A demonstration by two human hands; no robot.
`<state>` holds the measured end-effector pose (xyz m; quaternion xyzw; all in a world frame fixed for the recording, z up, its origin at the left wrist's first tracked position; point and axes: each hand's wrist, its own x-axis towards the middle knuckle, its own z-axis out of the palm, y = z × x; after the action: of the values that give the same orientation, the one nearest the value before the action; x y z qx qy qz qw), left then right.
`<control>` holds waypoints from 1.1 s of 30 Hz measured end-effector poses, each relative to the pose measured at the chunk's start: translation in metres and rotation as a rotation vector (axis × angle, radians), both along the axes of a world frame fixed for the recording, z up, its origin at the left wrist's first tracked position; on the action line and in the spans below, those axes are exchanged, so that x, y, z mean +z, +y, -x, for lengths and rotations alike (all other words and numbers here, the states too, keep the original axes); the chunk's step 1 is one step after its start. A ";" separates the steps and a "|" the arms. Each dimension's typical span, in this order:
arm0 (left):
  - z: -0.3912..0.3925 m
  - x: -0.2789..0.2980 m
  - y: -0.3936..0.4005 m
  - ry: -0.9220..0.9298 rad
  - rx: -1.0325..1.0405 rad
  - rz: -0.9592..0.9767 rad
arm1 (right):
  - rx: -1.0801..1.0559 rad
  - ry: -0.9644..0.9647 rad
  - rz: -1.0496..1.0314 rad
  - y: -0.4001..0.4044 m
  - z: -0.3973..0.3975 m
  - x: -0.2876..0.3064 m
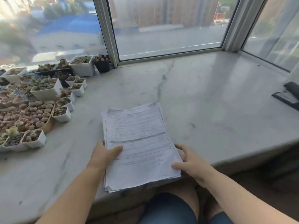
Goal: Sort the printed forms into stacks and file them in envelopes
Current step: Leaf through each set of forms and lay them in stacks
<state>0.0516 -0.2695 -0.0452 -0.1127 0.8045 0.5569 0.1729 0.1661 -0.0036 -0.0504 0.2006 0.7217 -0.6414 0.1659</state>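
A stack of printed forms (139,139) lies at the front edge of the marble windowsill (210,97), its near corner hanging a little over the edge. My left hand (103,155) grips the stack's left side, thumb on the top sheet and fingers hidden underneath. My right hand (191,160) holds the right edge, thumb on the top sheet near the lower right corner and fingers curled along the side. No envelopes show in the view.
Several small white and black pots of succulents (47,89) crowd the left part of the sill, with a brown tray of round plants (25,115). A black stapler on a dark pad (289,94) sits at the far right. Window frames (111,38) close the back.
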 end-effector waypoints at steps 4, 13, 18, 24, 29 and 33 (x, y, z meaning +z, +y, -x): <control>-0.044 0.009 0.027 0.698 -0.390 0.439 | -0.059 0.108 0.102 -0.007 -0.017 -0.007; -0.092 -0.011 0.055 0.619 -0.672 0.253 | 0.076 0.116 0.169 0.006 -0.022 -0.003; -0.091 -0.014 0.053 0.591 -0.650 0.199 | 0.006 0.150 0.110 -0.002 -0.016 -0.005; -0.090 -0.015 0.050 0.534 -0.445 -0.007 | 0.039 0.115 0.130 0.005 -0.013 -0.003; -0.091 -0.018 0.059 0.610 -0.206 -0.007 | 0.078 0.102 0.134 0.007 -0.010 -0.002; -0.092 -0.015 0.058 0.684 -0.363 0.056 | 0.052 0.115 0.072 0.003 -0.006 -0.003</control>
<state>0.1440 -0.2117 -0.0604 0.2193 0.8374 0.5005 -0.0130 0.1718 -0.0006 -0.0531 0.1385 0.7114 -0.6730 0.1478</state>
